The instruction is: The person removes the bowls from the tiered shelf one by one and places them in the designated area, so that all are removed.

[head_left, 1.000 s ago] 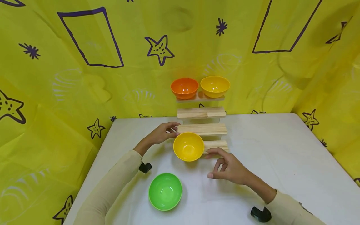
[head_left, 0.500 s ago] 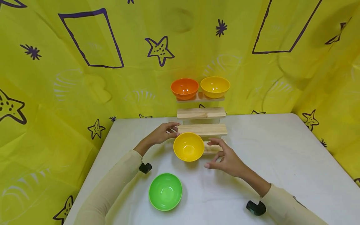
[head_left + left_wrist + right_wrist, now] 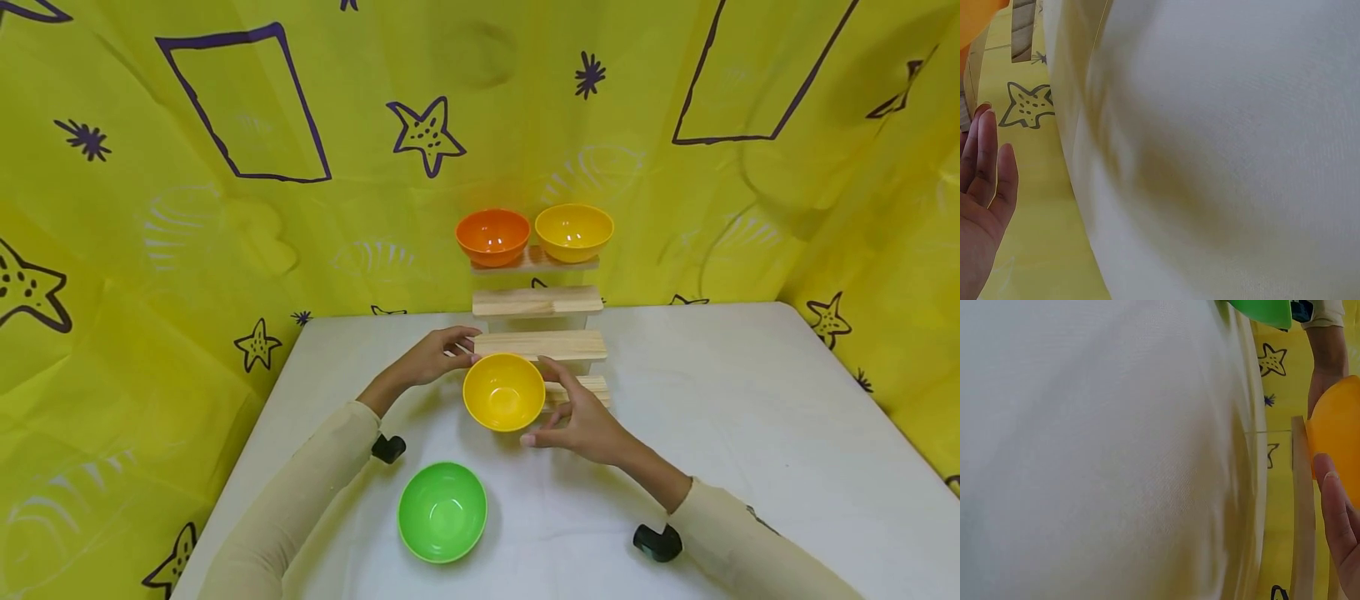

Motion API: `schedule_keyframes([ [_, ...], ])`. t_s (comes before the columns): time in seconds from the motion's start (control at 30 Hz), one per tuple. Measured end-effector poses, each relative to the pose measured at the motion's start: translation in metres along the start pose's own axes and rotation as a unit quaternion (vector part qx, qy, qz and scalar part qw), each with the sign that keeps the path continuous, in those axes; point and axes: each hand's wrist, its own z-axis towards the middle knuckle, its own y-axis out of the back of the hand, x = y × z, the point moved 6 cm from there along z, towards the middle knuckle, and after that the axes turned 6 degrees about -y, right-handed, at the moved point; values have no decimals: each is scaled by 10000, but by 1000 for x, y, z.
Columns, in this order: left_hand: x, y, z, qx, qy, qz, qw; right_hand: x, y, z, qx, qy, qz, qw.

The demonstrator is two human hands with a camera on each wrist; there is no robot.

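Head view: right fingers (image 3: 562, 376) have neared the lower yellow bowl (image 3: 503, 402).

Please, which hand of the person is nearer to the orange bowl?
Left. The left hand is below the orange bowl, at the left side of the wooden rack. The right hand is lower and farther away, beside the front yellow bowl.

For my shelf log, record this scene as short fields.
Rack: wooden steps, standing on white table
Top step: orange bowl at left, yellow bowl at right
Lowest step: second yellow bowl over its left part, seemingly resting there
Table front: green bowl, open side up
Left hand: at the rack's left end; grip unclear
Right hand: fingers spread at the second yellow bowl's right side; contact unclear
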Motion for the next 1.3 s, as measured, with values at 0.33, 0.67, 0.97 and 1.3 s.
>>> schedule_keyframes([
  [0.33, -1, 0, -1, -12, 6, -22, 10000, 1, -11, 12, -109, -28, -194, 9997],
  [0.67, 0, 0, -1, -17, -21, -41, 10000, 8, -15, 19, -468, -123, -466, 9977],
  [0.97, -4, 1, -3, -10, -170, 8, 9999, 10, -15, 21, -459, -127, -546, 9974],
  [1.3, -2, 0, -2, 6, -103, -19, 9999, 10, -13, 19, -448, -62, -625, 9970],
])
